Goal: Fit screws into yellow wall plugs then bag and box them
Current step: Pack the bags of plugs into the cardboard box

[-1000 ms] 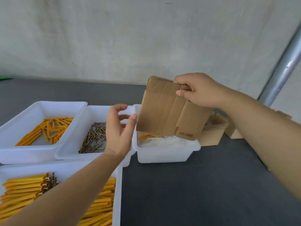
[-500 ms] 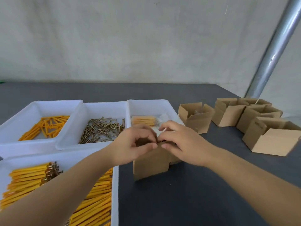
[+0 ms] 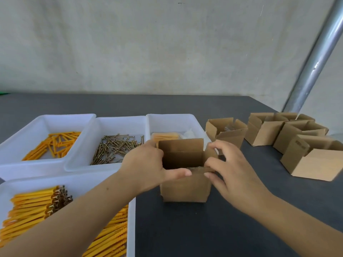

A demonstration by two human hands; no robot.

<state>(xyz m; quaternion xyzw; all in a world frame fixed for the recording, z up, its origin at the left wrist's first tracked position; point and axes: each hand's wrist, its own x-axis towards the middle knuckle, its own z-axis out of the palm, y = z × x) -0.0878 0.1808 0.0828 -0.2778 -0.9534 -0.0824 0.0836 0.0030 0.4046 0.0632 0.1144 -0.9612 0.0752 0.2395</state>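
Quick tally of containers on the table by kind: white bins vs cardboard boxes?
White plastic bins: 4 (loose plugs, screws, bagged sets, assembled plugs)
Cardboard boxes: 6, one held by the left hand and right hand, one behind it, four at right
Total: 10

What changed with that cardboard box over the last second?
The cardboard box came down from the air onto the table and now stands open. The left hand joined the right hand; both hold its top edges. The trays stayed put.
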